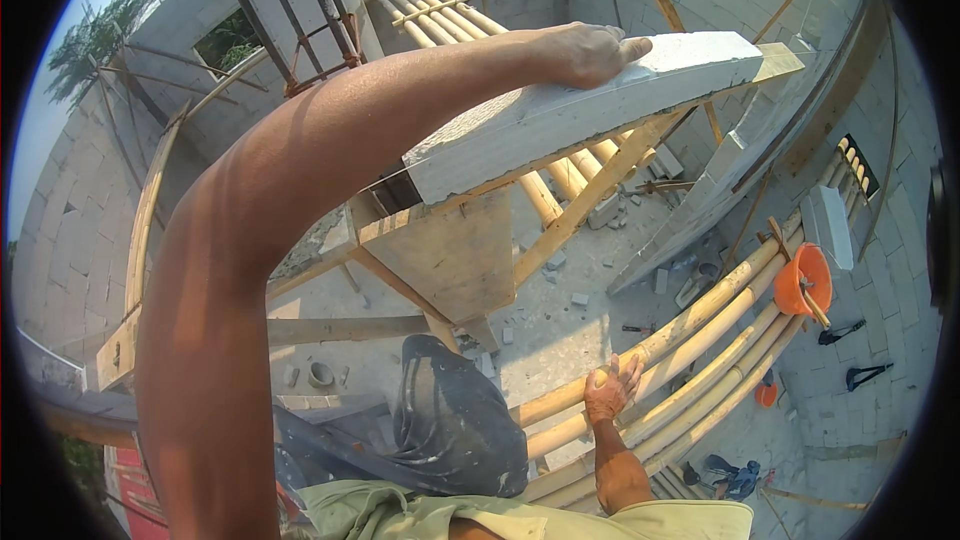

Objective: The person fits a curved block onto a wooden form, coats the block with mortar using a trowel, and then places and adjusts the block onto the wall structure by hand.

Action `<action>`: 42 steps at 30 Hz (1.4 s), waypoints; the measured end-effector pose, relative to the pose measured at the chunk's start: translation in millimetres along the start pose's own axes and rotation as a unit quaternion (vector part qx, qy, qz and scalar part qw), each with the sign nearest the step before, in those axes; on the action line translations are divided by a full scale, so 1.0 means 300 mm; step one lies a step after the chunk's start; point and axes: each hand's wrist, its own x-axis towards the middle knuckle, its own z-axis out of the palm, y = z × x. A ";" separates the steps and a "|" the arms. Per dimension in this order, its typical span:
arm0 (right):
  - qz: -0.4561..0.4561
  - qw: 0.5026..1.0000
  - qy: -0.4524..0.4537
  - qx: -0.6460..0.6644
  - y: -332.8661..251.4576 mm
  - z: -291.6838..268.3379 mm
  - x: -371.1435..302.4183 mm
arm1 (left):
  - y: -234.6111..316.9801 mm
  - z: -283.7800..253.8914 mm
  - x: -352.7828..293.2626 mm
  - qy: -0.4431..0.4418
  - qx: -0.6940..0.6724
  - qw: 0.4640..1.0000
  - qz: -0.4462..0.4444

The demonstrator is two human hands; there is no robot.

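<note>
Block [590, 112], white, lies along a wooden board [782, 61] that juts past its right end. Left hand [597, 55] on block's top, fingers bent, actual grip unclear. Nearer the body than block, right hand [612, 392] braces on bamboo pole [690, 323], wrap unclear. Step: seemingly steadying block; next move likely calls for even pressure.

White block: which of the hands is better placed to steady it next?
Probably the left: the left hand rests on top of the white block, while the right hand is on the bamboo poles, away from it.
</note>
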 end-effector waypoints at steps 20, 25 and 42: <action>-0.011 0.999 0.028 -0.012 0.007 0.018 -0.006 | 0.043 -0.021 -0.107 0.026 0.009 0.999 -0.020; -0.014 0.999 0.029 -0.014 0.006 0.016 -0.005 | 0.034 -0.020 -0.104 0.037 0.007 0.999 -0.019; -0.017 0.999 0.033 0.002 -0.010 0.011 -0.008 | -0.020 -0.030 -0.064 0.133 -0.073 0.988 -0.013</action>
